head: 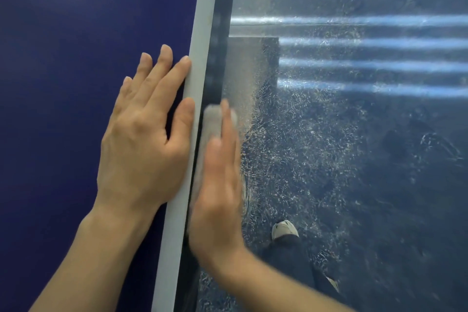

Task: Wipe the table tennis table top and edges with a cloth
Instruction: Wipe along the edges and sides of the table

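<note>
Head view, looking down along the side of the table tennis table (63,58): dark blue top fills the left, with a white edge line (200,58) running from bottom centre up and slightly right, and the dark side edge (217,40) just right of it. No containers in view. Left hand (141,139) lies flat on the top, fingers straight and slightly spread, index finger and thumb tip touching the white line. Right hand (217,185) is flat with fingers straight and together, palm turned toward the side edge, pressing the cloth (211,121) against it. Cloth is light grey and mostly hidden behind the right hand; only its upper end shows past the fingertips, so its full shape and fold cannot be made out. The visible part is elongated, long axis parallel to the table edge, pointing up-frame. Right hand and cloth are motion-blurred. Both forearms are cut off at the bottom of the frame. Right of the table is a glossy dark floor (354,159) with striped light reflections; a shoe (283,229) and dark trouser leg (291,258) show below the right hand.
</note>
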